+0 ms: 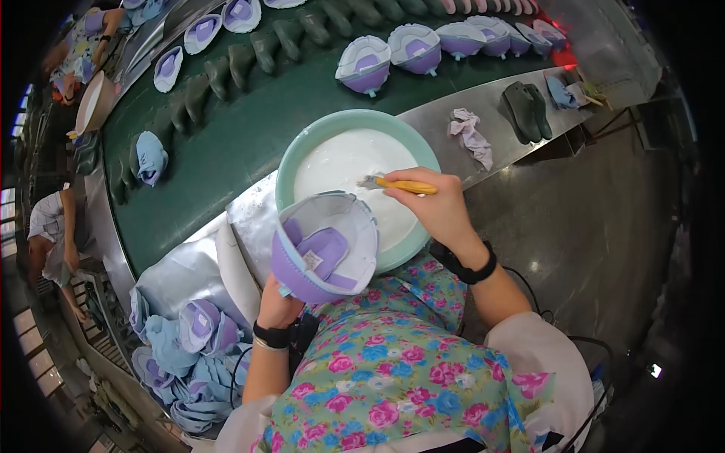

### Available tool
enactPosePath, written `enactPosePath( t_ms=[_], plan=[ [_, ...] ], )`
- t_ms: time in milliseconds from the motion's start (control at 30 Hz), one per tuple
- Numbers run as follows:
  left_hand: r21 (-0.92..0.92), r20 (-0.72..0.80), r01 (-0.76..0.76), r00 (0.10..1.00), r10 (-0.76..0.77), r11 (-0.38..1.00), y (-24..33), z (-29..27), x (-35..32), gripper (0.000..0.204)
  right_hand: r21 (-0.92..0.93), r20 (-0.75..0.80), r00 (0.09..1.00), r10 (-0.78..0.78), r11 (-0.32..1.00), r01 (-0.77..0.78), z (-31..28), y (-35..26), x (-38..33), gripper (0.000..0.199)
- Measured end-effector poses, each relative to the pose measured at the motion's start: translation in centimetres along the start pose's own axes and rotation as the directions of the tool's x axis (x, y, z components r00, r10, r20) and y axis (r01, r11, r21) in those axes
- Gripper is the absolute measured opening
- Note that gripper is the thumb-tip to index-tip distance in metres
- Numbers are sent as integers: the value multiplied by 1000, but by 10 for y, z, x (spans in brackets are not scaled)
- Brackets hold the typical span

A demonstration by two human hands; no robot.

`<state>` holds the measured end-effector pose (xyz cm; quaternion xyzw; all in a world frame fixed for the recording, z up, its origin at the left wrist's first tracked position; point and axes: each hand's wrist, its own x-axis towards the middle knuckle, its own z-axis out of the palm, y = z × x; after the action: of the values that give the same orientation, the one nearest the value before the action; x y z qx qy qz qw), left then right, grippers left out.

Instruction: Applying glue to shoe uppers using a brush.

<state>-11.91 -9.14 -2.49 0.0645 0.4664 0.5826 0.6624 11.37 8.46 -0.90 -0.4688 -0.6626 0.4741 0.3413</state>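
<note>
My left hand (280, 303) grips a lilac and pale blue shoe upper (302, 278), its white inner side turned up toward me. Between finger and thumb, my right hand (442, 208) holds a brush (411, 186) with a yellow handle. The brush's bristle end is over the white liquid (343, 162) in a wide mint-green basin (296, 151); whether it touches the liquid I cannot tell. The shoe upper is in front of the basin and hides part of its near left rim.
A green conveyor belt (219, 143) carries dark shoe lasts (264, 51) and more lilac uppers (415, 49). Loose uppers are piled (192, 362) at the lower left. A crumpled cloth (471, 137) and dark lasts (526, 112) lie on the metal table (438, 124). Other people are at far left.
</note>
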Motion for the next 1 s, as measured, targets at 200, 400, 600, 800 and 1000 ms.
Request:
enactPosePath(
  t_ms=[200, 400, 600, 800, 1000],
  plan=[
    [20, 167, 71, 983, -73, 997, -7, -9, 17, 43, 173, 143, 986, -84, 983, 59, 6, -43, 7, 17],
    [133, 86, -62, 995, 51, 989, -7, -14, 21, 46, 178, 7, 977, 213, 961, -211, 1, -3, -12, 14],
    [278, 9, -273, 959, 282, 921, 2, 2, 27, 55, 248, 112, 916, 385, 882, -401, 6, -43, -41, 20],
    [368, 43, -361, 927, 373, 857, 3, -9, 29, 53, 229, 203, 968, 147, 954, -193, -2, -80, -49, 17],
    [-88, -27, -238, 971, 237, 967, 9, 0, 33, 35, 62, 86, 985, 152, 985, -158, -15, -42, -22, 12]
  ],
)
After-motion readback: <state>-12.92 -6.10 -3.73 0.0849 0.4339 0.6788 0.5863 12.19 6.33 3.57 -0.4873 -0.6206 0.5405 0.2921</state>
